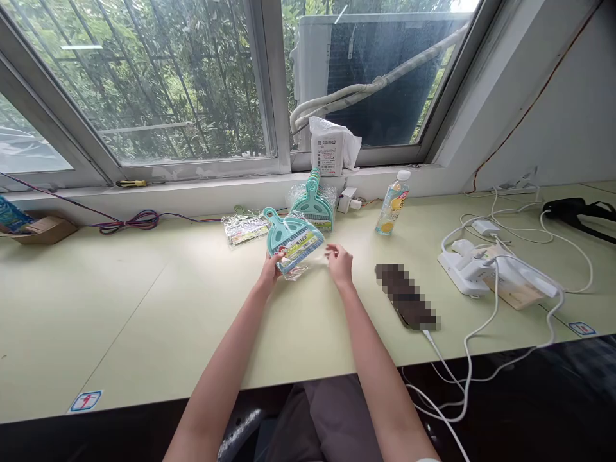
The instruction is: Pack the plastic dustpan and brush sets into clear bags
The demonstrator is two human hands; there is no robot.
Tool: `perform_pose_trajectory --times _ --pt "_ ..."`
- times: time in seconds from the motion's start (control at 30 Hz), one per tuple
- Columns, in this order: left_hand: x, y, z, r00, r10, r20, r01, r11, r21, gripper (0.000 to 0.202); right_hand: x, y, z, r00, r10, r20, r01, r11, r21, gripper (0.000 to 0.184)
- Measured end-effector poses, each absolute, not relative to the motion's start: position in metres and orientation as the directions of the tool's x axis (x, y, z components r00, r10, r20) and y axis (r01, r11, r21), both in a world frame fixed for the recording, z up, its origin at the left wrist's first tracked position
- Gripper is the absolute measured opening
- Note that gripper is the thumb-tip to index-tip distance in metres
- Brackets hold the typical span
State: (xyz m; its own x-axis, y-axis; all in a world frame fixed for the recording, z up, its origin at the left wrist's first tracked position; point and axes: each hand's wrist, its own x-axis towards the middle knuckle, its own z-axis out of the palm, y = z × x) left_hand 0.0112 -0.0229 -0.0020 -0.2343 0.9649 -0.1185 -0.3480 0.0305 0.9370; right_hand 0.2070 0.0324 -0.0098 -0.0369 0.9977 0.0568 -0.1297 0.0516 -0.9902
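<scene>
My left hand (272, 269) grips the lower left edge of a teal mini dustpan and brush set (296, 240). A clear plastic wrapper and a printed label cover the set, and its looped handle tilts up to the left. My right hand (339, 262) is just right of the set, fingers curled together by the wrapper's edge; whether they pinch the film is too small to tell. Behind stands a stack of similar teal dustpan sets (312, 200), upright against the sill. Left of the stack lies a pile of flat plastic packets with printed labels (245, 228).
A drink bottle (392, 203) stands at the back right, near a white package (329, 151) on the sill. A blurred phone (407, 296) on a cable and a white power strip (464, 273) lie right. At far left sit a cardboard box (45, 230) and coiled wires (139, 220).
</scene>
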Motion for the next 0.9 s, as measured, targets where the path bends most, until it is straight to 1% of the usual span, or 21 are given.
perform_pose_trajectory --times 0.03,0.07,0.1,0.13,0.17,0.2,0.27,0.3,0.37,0.43,0.57,0.6,0.7,0.73,0.77,0.8,0.9 --pt "0.006 -0.022 -0.002 -0.252 0.958 -0.135 -0.349 0.040 0.936 0.065 0.211 0.032 -0.008 0.001 0.984 0.180 -0.037 0.180 -0.983 0.033" --pt "0.001 -0.022 -0.001 -0.263 0.953 -0.152 -0.348 0.053 0.936 0.061 0.214 0.031 -0.007 0.007 0.952 0.306 0.069 0.305 -0.950 0.043" --pt "-0.003 -0.022 -0.001 -0.264 0.950 -0.167 -0.347 0.068 0.935 0.058 0.215 0.031 -0.006 -0.012 0.912 0.410 0.167 0.406 -0.898 0.049" --pt "-0.007 -0.022 -0.002 -0.257 0.950 -0.180 -0.344 0.084 0.935 0.055 0.216 0.031 -0.005 -0.042 0.880 0.474 0.235 0.469 -0.851 0.047" --pt "-0.011 -0.022 -0.002 -0.237 0.952 -0.193 -0.338 0.105 0.935 0.054 0.217 0.031 -0.005 -0.064 0.867 0.494 0.258 0.493 -0.831 0.039" --pt "-0.014 -0.022 -0.002 -0.206 0.957 -0.206 -0.329 0.131 0.935 0.053 0.217 0.032 -0.006 -0.074 0.866 0.494 0.251 0.496 -0.831 0.029" --pt "-0.017 -0.023 -0.003 -0.129 0.964 -0.232 -0.301 0.185 0.935 0.049 0.216 0.035 -0.007 -0.068 0.881 0.469 0.185 0.473 -0.862 0.007" --pt "-0.018 -0.023 -0.003 -0.091 0.966 -0.243 -0.288 0.208 0.935 0.046 0.216 0.036 -0.008 -0.058 0.889 0.454 0.145 0.457 -0.878 0.003" --pt "-0.017 -0.024 -0.002 -0.031 0.965 -0.260 -0.269 0.242 0.932 0.039 0.216 0.039 -0.009 -0.032 0.903 0.429 0.079 0.430 -0.899 0.006" --pt "-0.015 -0.026 -0.002 0.015 0.963 -0.268 -0.255 0.263 0.931 0.037 0.216 0.041 -0.012 -0.017 0.914 0.405 0.038 0.406 -0.913 0.009" --pt "-0.011 -0.029 -0.001 0.112 0.964 -0.240 -0.179 0.257 0.950 0.051 0.214 0.044 -0.021 0.001 0.944 0.330 0.018 0.330 -0.944 0.013" --pt "-0.011 -0.030 -0.001 0.122 0.965 -0.232 -0.152 0.249 0.957 0.055 0.213 0.046 -0.025 0.001 0.954 0.301 0.005 0.301 -0.954 0.020" --pt "-0.010 -0.032 0.002 0.112 0.968 -0.225 -0.094 0.236 0.967 0.060 0.214 0.053 -0.035 -0.032 0.989 0.147 -0.092 0.144 -0.985 0.063" --pt "-0.010 -0.033 0.003 0.112 0.971 -0.213 -0.082 0.223 0.971 0.062 0.214 0.056 -0.038 -0.051 0.994 0.094 -0.135 0.086 -0.987 0.072" --pt "-0.010 -0.035 0.005 0.125 0.975 -0.186 -0.068 0.195 0.978 0.065 0.215 0.058 -0.040 -0.064 0.996 0.057 -0.176 0.045 -0.983 0.075" --pt "-0.010 -0.036 0.006 0.148 0.979 -0.144 -0.051 0.153 0.987 0.068 0.215 0.061 -0.042 -0.065 0.997 0.047 -0.213 0.032 -0.977 0.073" --pt "-0.006 -0.038 0.004 0.184 0.982 0.031 0.028 -0.037 0.999 0.083 0.216 0.064 -0.043 0.024 0.994 0.107 -0.264 0.110 -0.958 0.058"
